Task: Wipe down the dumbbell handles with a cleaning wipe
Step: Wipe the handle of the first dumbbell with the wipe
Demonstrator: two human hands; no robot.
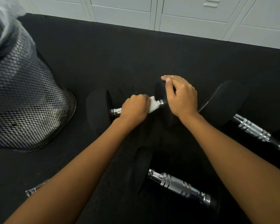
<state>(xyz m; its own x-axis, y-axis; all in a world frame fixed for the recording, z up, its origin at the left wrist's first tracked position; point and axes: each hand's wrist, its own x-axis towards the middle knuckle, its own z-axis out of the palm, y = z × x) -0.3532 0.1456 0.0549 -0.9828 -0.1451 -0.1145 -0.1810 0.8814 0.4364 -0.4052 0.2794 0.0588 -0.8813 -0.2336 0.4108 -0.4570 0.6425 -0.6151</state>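
Our left hand closes round the white wipe, which wraps the chrome handle of the dumbbell lying on the black floor. Our right hand curls over the right head, fingertips hidden. Most of the handle is covered.

The left hand hides most of the wipe; bin top blurred, perhaps bagged.

Black rubber floor; pale grey lockers along far edge; mesh bin w/ liner, left.
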